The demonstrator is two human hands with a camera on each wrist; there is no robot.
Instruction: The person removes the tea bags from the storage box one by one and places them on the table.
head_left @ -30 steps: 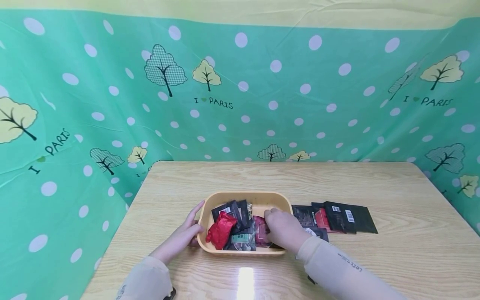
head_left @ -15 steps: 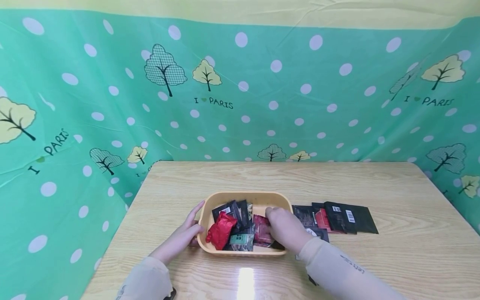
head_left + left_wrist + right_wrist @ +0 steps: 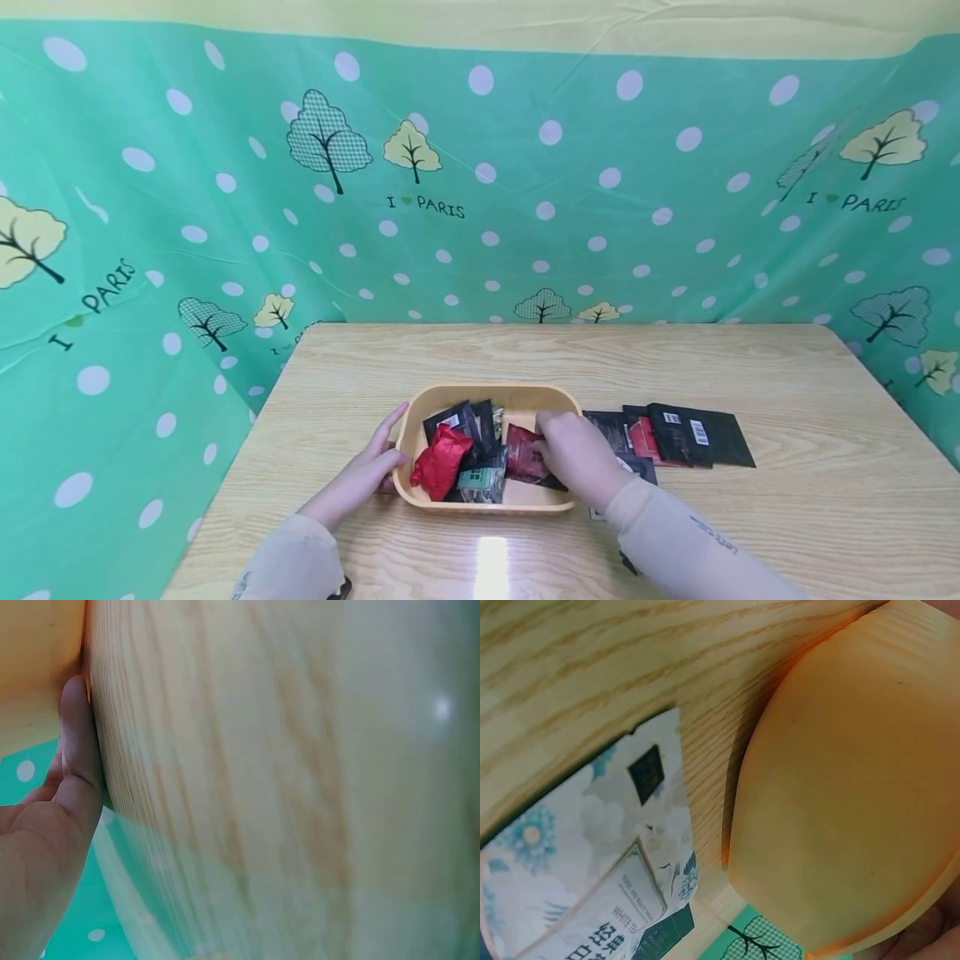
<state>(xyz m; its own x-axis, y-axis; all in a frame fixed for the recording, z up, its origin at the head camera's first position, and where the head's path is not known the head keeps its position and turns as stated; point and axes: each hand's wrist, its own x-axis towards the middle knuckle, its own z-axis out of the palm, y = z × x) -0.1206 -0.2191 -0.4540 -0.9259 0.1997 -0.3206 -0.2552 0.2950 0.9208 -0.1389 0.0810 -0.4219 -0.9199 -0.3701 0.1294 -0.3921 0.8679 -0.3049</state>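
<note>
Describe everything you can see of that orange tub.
The tub is pale orange, apparently smooth plastic, a rounded rectangle with low walls and an open top. It sits upright on the wood-grain table, holding flat packets and a crumpled red one, partly bare inside. The left hand rests against its left side; the right hand is inside its right end.

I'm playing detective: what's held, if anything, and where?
The right hand seems to hold the flat, shiny, dark red packet by its right edge; the grip is hidden. The left hand touches the yellow, oblong plastic tray.
</note>
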